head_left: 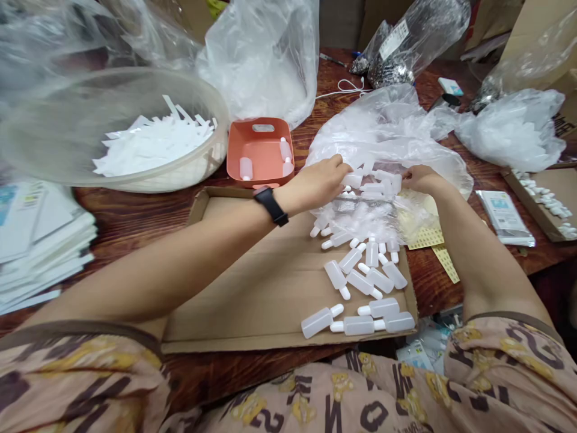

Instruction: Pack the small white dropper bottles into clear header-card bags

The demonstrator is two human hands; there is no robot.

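Btls: btwn my hands, by clear bag, axes mostly L-R; neither hand clearly nearer
L hand: fingers bent, L end; can't tell grip
R hand: curled, R end; ditto

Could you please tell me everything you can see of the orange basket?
The orange basket looks like plastic: squarish, open-topped, with rounded corners and an oval slot cut through its far wall. It stands upright on the wooden table, just beyond the cardboard tray, beside the pale round basin. A few small whitish bottles are inside, at its left and right. Whether its outside touches the basin or tray, I cannot tell.
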